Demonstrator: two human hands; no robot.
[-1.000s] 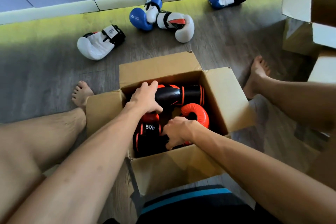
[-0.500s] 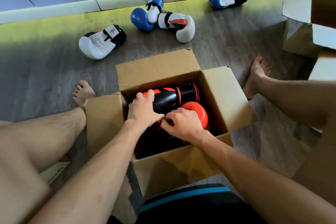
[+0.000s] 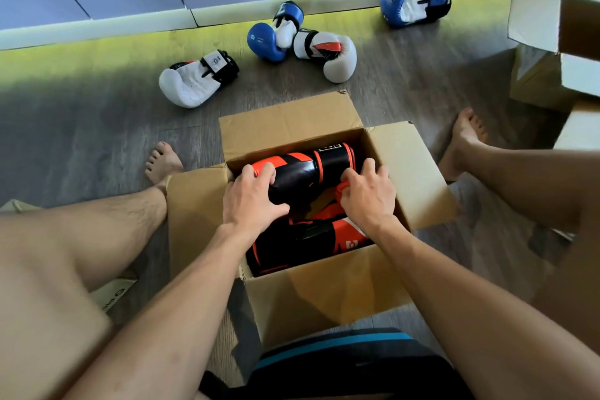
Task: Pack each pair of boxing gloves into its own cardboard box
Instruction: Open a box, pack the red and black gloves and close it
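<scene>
An open cardboard box [image 3: 328,289] stands on the floor between my legs, its flaps spread outward. Two black and orange boxing gloves lie inside. The far glove [image 3: 302,169] lies across the box; my left hand [image 3: 251,201] grips its rounded end, thumb underneath. My right hand [image 3: 368,193] presses on its cuff end, fingers bent over it. The near glove [image 3: 305,242] lies below my wrists, partly hidden. On the floor beyond lie a white glove [image 3: 194,79], a second white glove [image 3: 328,53], a blue and white glove [image 3: 276,32] and another blue glove [image 3: 412,5].
More cardboard boxes [image 3: 552,42] are stacked at the right edge. A flattened piece of cardboard [image 3: 113,292] lies under my left leg. My bare feet [image 3: 162,161] flank the box. A wall with a pale skirting runs along the back.
My right hand moved from the near glove up and right onto the far glove's cuff. My left hand slid along the far glove. The near glove now shows more.
</scene>
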